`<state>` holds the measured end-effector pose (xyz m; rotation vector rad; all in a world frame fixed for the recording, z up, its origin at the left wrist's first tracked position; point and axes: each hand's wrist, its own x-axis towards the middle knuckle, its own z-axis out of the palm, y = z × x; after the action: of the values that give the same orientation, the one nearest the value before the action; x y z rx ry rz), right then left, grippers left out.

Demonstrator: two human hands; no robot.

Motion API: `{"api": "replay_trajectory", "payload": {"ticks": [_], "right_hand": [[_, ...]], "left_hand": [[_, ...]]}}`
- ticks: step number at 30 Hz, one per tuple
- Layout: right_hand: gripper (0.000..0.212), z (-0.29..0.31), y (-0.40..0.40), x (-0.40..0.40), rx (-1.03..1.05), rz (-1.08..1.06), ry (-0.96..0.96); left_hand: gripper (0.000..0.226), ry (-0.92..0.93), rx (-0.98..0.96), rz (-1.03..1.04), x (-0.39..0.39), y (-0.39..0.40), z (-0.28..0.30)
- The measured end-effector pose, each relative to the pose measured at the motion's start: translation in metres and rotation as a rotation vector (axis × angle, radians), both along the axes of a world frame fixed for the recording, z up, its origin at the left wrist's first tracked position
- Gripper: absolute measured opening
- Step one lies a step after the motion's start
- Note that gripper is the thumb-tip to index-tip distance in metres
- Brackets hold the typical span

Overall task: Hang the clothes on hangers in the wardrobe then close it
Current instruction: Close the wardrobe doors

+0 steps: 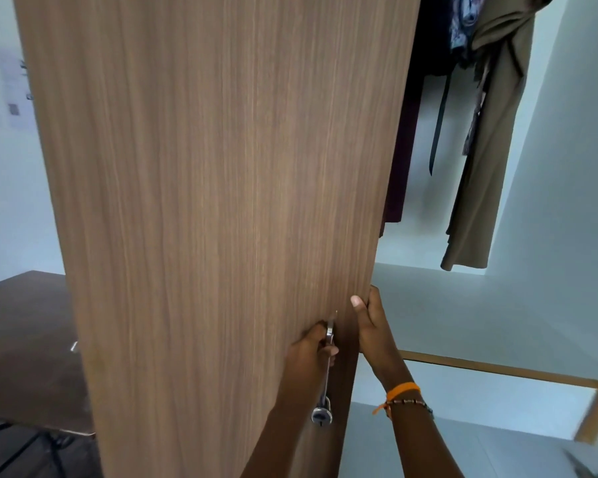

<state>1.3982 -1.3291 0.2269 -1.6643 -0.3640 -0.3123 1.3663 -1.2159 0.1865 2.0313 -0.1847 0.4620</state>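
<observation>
At the wardrobe door [214, 201], the left hand [311, 353] has its grip clenched round the metal handle [328, 360] while the right hand [370, 326] grasps the door's edge, clothes [480, 139] hanging inside.

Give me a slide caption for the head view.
Both hands on the wardrobe door: left hand grips its handle, right hand its edge.
</observation>
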Motion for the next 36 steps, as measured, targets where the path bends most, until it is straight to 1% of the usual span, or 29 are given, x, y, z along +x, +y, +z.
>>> {"api": "replay_trajectory", "payload": {"ticks": [4, 7, 10, 11, 14, 15, 17, 19, 21, 22, 24, 26, 28, 30, 31, 34, 36], "right_hand": [[0.024, 0.002, -0.001, 0.017, -0.009, 0.019, 0.014], [0.027, -0.001, -0.002, 0.025, -0.006, 0.022, 0.020], [0.024, -0.002, -0.001, 0.027, 0.006, 0.032, 0.012], [0.023, -0.003, -0.001, 0.027, 0.005, 0.030, 0.011], [0.020, 0.001, -0.001, 0.025, -0.008, 0.030, 0.002], [0.021, 0.002, -0.002, 0.024, -0.024, 0.032, -0.001], [0.029, 0.004, -0.007, 0.024, -0.109, 0.023, -0.010], [0.032, 0.005, -0.011, 0.027, -0.242, -0.038, -0.029], [0.029, 0.005, -0.015, 0.026, -0.335, -0.136, -0.059], [0.028, 0.005, -0.017, 0.023, -0.355, -0.184, -0.075], [0.032, 0.002, -0.027, 0.011, -0.324, -0.240, -0.092], [0.031, -0.005, -0.041, -0.013, -0.290, -0.268, -0.126], [0.024, -0.015, -0.059, -0.041, -0.273, -0.309, -0.149], [0.020, -0.025, -0.078, -0.078, -0.233, -0.354, -0.131], [0.019, -0.032, -0.088, -0.100, -0.225, -0.379, -0.104], [0.023, -0.055, -0.117, -0.170, -0.238, -0.472, -0.010], [0.028, -0.070, -0.136, -0.215, -0.233, -0.551, 0.044]], "left_hand": [[0.023, -0.018, 0.013, 0.036, 0.017, -0.003, -0.001], [0.020, 0.012, -0.010, 0.039, 0.025, -0.003, -0.003], [0.025, 0.071, -0.067, 0.034, 0.028, -0.003, -0.007], [0.026, 0.084, -0.062, 0.039, 0.027, -0.003, -0.008], [0.025, 0.048, -0.007, 0.074, 0.026, -0.004, -0.006], [0.022, 0.038, 0.007, 0.087, 0.025, -0.005, -0.004], [0.005, 0.028, 0.030, 0.118, 0.019, -0.005, 0.002], [0.020, -0.005, 0.023, 0.178, 0.013, -0.006, 0.008], [0.023, -0.006, -0.036, 0.244, 0.004, -0.009, 0.015], [0.024, 0.013, -0.076, 0.274, -0.002, -0.012, 0.020], [0.033, 0.038, -0.164, 0.297, -0.017, -0.022, 0.026], [0.033, -0.005, -0.202, 0.262, -0.035, -0.032, 0.026], [0.027, -0.032, -0.211, 0.187, -0.056, -0.043, 0.022], [0.020, -0.024, -0.217, 0.089, -0.077, -0.056, 0.013], [0.018, 0.003, -0.222, 0.030, -0.090, -0.065, 0.008], [0.027, 0.125, -0.209, -0.168, -0.135, -0.093, -0.013], [0.026, 0.197, -0.193, -0.272, -0.170, -0.114, -0.026]]}}
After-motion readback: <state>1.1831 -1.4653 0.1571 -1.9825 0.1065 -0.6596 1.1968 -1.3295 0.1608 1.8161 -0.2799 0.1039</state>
